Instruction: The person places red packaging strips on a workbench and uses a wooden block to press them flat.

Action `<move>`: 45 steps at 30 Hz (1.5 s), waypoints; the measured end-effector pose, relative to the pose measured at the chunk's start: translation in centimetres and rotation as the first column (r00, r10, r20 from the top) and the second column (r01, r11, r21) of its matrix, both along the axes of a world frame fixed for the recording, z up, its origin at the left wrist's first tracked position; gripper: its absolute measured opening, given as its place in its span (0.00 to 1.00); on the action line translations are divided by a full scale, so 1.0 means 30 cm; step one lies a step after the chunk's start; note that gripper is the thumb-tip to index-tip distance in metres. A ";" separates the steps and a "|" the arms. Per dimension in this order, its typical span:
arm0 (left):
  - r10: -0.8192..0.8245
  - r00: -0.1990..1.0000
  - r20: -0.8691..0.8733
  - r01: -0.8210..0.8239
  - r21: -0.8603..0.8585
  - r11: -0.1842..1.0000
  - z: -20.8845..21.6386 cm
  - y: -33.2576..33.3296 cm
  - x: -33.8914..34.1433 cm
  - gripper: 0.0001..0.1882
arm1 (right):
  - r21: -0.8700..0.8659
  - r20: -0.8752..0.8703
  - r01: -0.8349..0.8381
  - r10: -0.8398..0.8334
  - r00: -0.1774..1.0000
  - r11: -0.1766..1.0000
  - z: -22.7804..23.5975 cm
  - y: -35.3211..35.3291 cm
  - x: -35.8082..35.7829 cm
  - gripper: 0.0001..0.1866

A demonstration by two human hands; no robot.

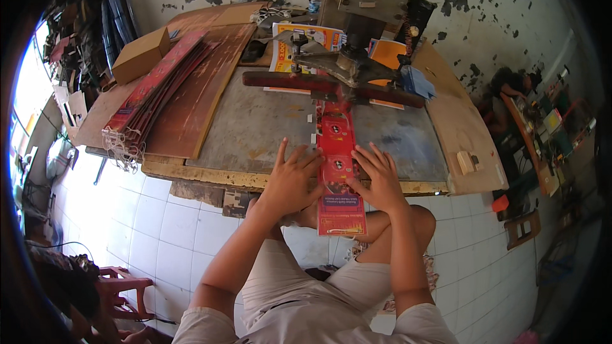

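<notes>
A long red printed cardboard strip [336,146] lies on the grey metal plate [255,134], its far end beneath the press [347,70] and its near end hanging over the table's front edge. My left hand [292,177] rests flat along the strip's left edge, fingers spread and thumb on the strip. On the other side my right hand [380,179] lies with outstretched fingers along the right edge, its thumb also touching the strip. Small white pieces [312,129] sit just left of the strip. The press's dark red bar crosses over the strip's far part.
At the left lies a stack of similar red strips [159,89] with strings at their near ends, beside a brown cardboard box [140,55]. A small wooden block [467,162] sits at the right. A red stool [124,290] stands on the tiled floor; another person [510,83] is at the far right.
</notes>
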State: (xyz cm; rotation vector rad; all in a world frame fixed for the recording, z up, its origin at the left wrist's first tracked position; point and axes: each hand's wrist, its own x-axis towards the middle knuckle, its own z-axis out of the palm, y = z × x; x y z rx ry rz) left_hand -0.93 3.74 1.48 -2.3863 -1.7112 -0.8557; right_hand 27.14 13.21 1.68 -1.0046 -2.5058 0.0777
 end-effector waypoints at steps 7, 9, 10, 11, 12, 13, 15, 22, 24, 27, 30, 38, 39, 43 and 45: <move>0.020 0.998 0.054 -0.022 0.022 1.000 -0.015 0.027 0.002 0.33 | -0.019 -0.056 -0.003 0.002 0.998 1.000 -0.017 0.037 -0.026 0.40; 0.028 0.998 0.056 -0.028 -0.002 1.000 -0.013 0.026 0.003 0.33 | -0.013 -0.057 0.000 -0.001 0.998 1.000 -0.020 0.040 -0.027 0.40; 0.031 0.998 0.058 -0.030 -0.016 0.999 -0.010 0.025 0.004 0.34 | 0.000 -0.066 -0.010 0.010 0.998 1.000 -0.024 0.047 -0.029 0.40; 0.030 0.998 0.057 -0.028 -0.029 0.999 -0.007 0.025 0.005 0.34 | -0.002 -0.068 -0.005 0.005 0.998 1.000 -0.026 0.047 -0.029 0.40; 0.031 0.998 0.057 -0.029 -0.040 0.999 -0.006 0.026 0.006 0.34 | -0.001 -0.069 -0.005 0.005 0.998 1.000 -0.026 0.048 -0.030 0.40; 0.034 0.998 0.057 -0.031 -0.051 0.998 -0.003 0.028 0.007 0.34 | -0.001 -0.071 -0.005 0.005 0.997 1.000 -0.026 0.048 -0.031 0.40; 0.034 0.998 0.050 -0.032 -0.047 0.998 0.000 0.033 0.010 0.34 | -0.003 -0.064 0.005 -0.005 0.998 1.000 -0.021 0.047 -0.034 0.40; 0.048 0.998 0.047 -0.046 -0.042 0.998 0.001 0.038 0.016 0.32 | -0.015 -0.053 0.031 -0.032 0.998 0.999 -0.020 0.051 -0.037 0.40; 0.051 0.998 0.045 -0.049 -0.040 0.998 0.004 0.037 0.016 0.31 | -0.019 -0.055 0.029 -0.030 0.998 0.999 -0.023 0.053 -0.041 0.40; 0.054 0.997 0.047 -0.051 -0.046 0.998 0.005 0.038 0.020 0.31 | -0.026 -0.064 0.027 -0.029 0.998 0.999 -0.023 0.055 -0.040 0.40; 0.056 0.997 0.048 -0.054 -0.043 0.998 -0.006 0.042 0.022 0.31 | -0.025 -0.061 0.031 -0.032 0.998 0.999 -0.022 0.054 -0.039 0.40; 0.070 0.997 0.026 -0.068 -0.043 0.997 -0.001 0.041 0.022 0.31 | -0.028 -0.058 0.037 -0.039 0.998 0.999 -0.024 0.058 -0.046 0.40; 0.070 0.997 0.022 -0.069 -0.041 0.997 -0.003 0.042 0.021 0.31 | -0.027 -0.054 0.039 -0.040 0.998 0.999 -0.025 0.059 -0.047 0.40; 0.068 0.997 0.026 -0.067 -0.039 0.997 -0.006 0.046 0.024 0.31 | -0.034 -0.043 0.052 -0.053 0.998 0.998 -0.026 0.059 -0.046 0.40; 0.067 0.997 0.028 -0.066 -0.036 0.997 -0.009 0.047 0.025 0.31 | -0.036 -0.039 0.061 -0.063 0.997 0.997 -0.026 0.058 -0.046 0.41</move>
